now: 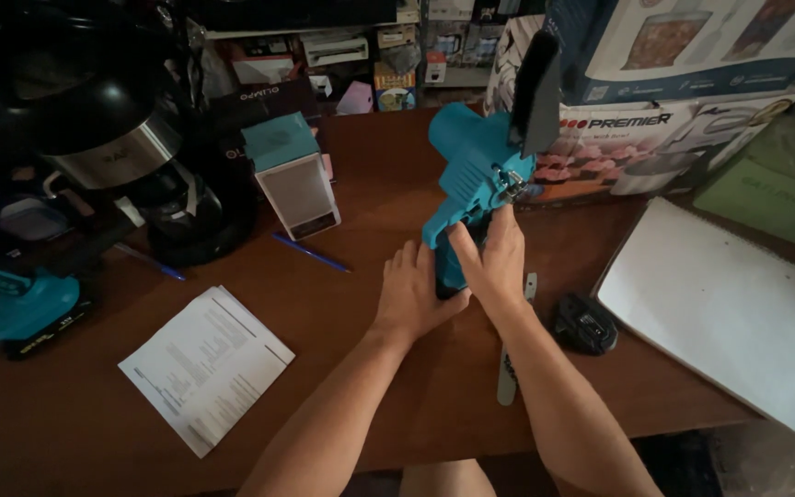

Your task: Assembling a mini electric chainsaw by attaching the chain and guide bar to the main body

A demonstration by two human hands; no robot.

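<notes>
On the table point(370, 387), towards its left edge, lie a teal tool point(25, 308) and a folded paper sheet point(204, 364); a blue pen point(310, 253) sits nearer the middle. The left hand point(413, 294) wraps the grip of a teal handheld saw point(471, 179), standing near mid-table, long axis upright, dark bar pointing up and slightly right. The right hand point(492, 262) clasps it, fingers probably closed. A saw bar point(512, 350), black battery point(586, 324) and white board point(738, 313) lie rightwards.
</notes>
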